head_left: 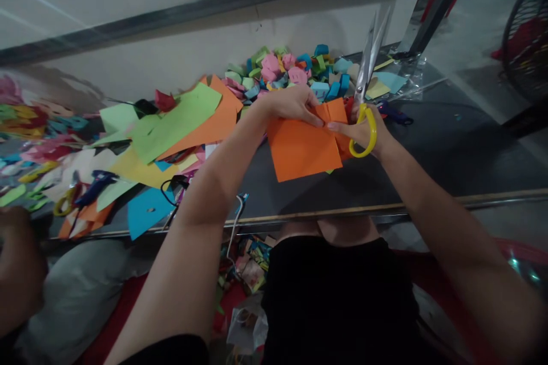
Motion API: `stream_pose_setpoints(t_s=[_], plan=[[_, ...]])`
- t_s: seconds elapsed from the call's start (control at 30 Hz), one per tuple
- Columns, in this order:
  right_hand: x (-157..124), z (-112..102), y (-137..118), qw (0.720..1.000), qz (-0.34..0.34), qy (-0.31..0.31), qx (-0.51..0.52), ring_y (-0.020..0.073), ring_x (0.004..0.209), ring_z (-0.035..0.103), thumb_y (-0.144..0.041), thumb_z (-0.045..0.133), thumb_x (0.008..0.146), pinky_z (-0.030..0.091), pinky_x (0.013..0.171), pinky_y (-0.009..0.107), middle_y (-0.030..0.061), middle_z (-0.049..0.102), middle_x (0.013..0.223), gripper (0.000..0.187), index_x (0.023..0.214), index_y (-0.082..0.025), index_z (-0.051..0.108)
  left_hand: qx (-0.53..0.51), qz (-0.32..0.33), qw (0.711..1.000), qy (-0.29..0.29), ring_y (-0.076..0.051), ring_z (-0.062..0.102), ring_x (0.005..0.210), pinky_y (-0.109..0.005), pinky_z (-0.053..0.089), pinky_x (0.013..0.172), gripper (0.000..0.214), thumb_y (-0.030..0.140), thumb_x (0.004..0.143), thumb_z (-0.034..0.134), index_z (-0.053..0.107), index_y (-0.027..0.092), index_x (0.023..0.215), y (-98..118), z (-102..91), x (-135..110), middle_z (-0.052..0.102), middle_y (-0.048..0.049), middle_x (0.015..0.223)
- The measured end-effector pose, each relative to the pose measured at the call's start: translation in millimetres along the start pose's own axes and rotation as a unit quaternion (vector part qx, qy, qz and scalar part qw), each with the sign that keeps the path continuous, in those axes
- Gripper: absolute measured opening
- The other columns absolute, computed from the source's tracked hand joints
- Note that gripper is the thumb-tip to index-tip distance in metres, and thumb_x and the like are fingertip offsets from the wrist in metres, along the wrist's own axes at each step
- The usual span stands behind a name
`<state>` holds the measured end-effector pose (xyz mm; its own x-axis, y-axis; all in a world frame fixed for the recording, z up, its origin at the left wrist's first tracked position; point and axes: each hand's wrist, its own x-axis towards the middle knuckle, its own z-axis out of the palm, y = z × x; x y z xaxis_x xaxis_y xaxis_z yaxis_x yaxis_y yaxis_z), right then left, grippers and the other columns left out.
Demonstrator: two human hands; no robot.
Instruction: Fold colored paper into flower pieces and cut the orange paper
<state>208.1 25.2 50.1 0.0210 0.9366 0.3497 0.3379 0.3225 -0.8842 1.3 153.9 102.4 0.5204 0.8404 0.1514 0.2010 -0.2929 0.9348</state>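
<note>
Over the dark table, my left hand (296, 105) pinches the top edge of an orange sheet of paper (302, 151) between thumb and fingers. My right hand (373, 132) is closed on the same sheet near its right side, where a narrower orange strip stands up. Hooked in that hand too is a pair of scissors (361, 88) with yellow handles, its slightly parted blades pointing up and away from the paper. Behind my hands lies a heap of small folded paper pieces (297, 75) in pink, blue and green.
Green paper (175, 125) and other coloured sheets spread to the left. A glue gun (95, 185) with a blue body and another pair of scissors (66, 201) lie farther left, near another person's arm (19, 268). A fan (528, 51) stands at the right.
</note>
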Motion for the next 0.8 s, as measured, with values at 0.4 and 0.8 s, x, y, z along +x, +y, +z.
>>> stream_pose_setpoints(t_s=[0.4,0.8], plan=[[-13.8,-18.6,-6.9,0.992,0.095,0.065,-0.051,0.0208,0.064,0.060,-0.065,0.079,0.073,0.057,0.062,0.041,0.0044,0.061,0.068,0.047,0.074,-0.023,0.059,0.037,-0.027,0.997,-0.067,-0.024,0.070,0.078,-0.030,0.055,0.071,0.030,0.019,0.066,0.084,0.076,0.010,0.093,-0.9,-6.4,-31.1,0.065,-0.0032,0.067],[-75.1,-52.5,-20.6,0.928,0.170,-0.257,-0.208,0.0201,0.073,0.057,-0.086,0.057,0.075,0.045,0.069,0.032,0.0058,0.063,0.079,0.068,0.084,-0.018,0.062,0.185,-0.049,0.977,-0.097,-0.022,0.064,0.081,-0.030,0.051,0.075,0.048,0.040,0.064,0.089,0.073,0.008,0.095,0.8,-25.4,-41.3,0.061,-0.0037,0.066]])
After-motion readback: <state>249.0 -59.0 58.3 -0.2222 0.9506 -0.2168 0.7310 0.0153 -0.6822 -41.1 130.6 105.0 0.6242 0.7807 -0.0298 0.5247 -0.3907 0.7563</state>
